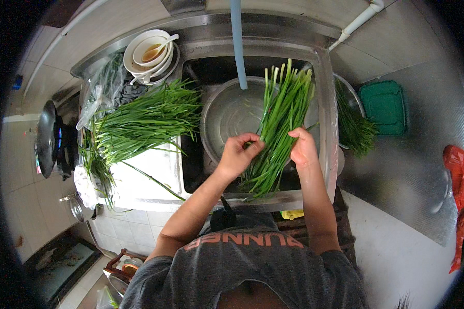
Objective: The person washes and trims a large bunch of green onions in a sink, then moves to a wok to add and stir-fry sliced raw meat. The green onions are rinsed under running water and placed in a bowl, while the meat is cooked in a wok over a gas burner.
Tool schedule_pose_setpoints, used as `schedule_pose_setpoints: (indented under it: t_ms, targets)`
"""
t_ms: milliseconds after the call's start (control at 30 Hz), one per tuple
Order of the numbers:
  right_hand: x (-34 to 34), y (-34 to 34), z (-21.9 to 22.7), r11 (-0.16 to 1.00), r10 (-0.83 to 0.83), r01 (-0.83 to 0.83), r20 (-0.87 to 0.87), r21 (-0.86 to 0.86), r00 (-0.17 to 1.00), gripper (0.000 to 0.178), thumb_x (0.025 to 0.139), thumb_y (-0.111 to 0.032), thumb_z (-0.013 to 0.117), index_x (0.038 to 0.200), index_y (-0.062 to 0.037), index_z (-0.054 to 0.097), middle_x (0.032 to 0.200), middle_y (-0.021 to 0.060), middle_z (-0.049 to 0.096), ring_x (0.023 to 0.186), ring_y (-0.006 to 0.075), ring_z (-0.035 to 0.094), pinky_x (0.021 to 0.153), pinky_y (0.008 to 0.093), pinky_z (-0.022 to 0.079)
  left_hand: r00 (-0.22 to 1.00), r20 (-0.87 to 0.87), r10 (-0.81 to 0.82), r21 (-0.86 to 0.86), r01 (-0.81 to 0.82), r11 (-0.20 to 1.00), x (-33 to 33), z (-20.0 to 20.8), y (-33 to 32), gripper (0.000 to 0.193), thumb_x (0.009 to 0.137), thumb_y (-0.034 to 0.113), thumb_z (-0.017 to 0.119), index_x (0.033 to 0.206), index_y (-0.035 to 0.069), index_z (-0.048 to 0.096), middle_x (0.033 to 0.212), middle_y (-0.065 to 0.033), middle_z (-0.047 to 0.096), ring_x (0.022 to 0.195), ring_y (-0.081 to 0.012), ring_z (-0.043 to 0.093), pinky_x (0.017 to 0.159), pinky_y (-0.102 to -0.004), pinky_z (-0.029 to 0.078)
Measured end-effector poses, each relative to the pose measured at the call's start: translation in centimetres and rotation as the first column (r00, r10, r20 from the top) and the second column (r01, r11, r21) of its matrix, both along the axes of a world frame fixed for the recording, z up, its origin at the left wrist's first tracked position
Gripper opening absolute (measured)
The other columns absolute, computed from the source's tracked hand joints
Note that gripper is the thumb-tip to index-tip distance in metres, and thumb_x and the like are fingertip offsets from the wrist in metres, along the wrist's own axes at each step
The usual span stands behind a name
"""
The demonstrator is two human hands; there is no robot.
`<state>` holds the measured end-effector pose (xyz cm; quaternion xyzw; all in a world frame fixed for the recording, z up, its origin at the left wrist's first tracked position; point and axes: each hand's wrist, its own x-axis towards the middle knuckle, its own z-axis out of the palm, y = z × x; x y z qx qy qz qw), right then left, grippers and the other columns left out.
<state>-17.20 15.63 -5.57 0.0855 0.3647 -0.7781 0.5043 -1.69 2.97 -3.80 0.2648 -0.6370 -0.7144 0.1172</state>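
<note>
A long bundle of garlic chives (286, 110) lies over the metal basin (207, 116) in the sink, pale stem ends at the far side and green tips toward me. My left hand (238, 155) is closed at the bundle's left edge, its thumb and fingertips pinched together on the blades. On the other side, my right hand (303, 148) grips the bundle's right edge, thumb and forefinger close together and the other fingers partly hidden. Water stands in the basin beneath. More garlic chives (147, 121) are heaped on the drainboard to the left.
Stacked white bowls (148, 51) with a spoon stand at the back left. A blue hose (236, 41) hangs over the basin. Right of the sink are another bowl of greens (351, 121), a green plastic basket (382, 108) and a red plastic bag (461, 190). A wok (47, 139) stands far left by a blue flame.
</note>
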Motion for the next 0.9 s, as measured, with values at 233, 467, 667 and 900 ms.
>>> schedule_pose_setpoints:
  t_ms: [233,467,667,900]
  targets:
    - [-0.1,0.0,-0.2,0.999,0.037,-0.038,-0.061,-0.017,0.997,0.057,0.067,0.0,0.047,0.124,0.0046,0.049,0.117,0.017,0.06,0.106,0.0312,0.059,0.096,0.0433,0.046,0.997,0.064,-0.043,0.646,-0.008,0.763,1.3,-0.7,-2.8,0.016,0.092,0.016,0.059,0.098,0.003,0.066,0.072,0.0008,0.061,0.044,-0.003,0.033,0.041,-0.0191,0.022]
    - [-0.3,0.2,0.1,0.978,0.122,-0.133,-0.077,-0.158,0.989,0.06,0.073,-0.005,0.048,0.131,0.0048,0.042,0.125,0.0218,0.054,0.117,0.0365,0.053,0.101,0.0466,0.043,0.978,0.198,-0.066,0.554,-0.056,0.831,1.6,-0.1,-2.7,0.019,0.089,0.012,0.06,0.105,0.002,0.065,0.082,-0.0065,0.064,0.048,-0.0083,0.043,0.043,-0.0228,0.033]
    - [-0.2,0.1,-0.6,0.97,0.061,-0.061,-0.007,-0.233,0.998,0.058,0.086,-0.023,0.066,0.134,0.0005,0.042,0.128,0.0174,0.052,0.118,0.0368,0.052,0.096,0.0516,0.045,0.986,0.004,-0.166,-0.553,0.141,0.821,3.2,3.0,0.6,0.021,0.087,0.01,0.061,0.106,0.002,0.065,0.089,-0.0146,0.06,0.073,-0.0237,0.06,0.066,-0.03,0.048]
    - [-0.7,0.4,0.0,0.967,0.149,-0.185,-0.196,-0.177,0.969,0.059,0.087,-0.023,0.063,0.136,-0.0001,0.04,0.134,0.0132,0.049,0.117,0.0294,0.052,0.095,0.0501,0.045,0.961,0.26,0.095,0.35,-0.185,0.918,3.8,-0.1,-2.6,0.017,0.093,0.013,0.053,0.107,0.008,0.062,0.07,0.0012,0.054,0.052,-0.0047,0.038,0.045,-0.0204,0.027]
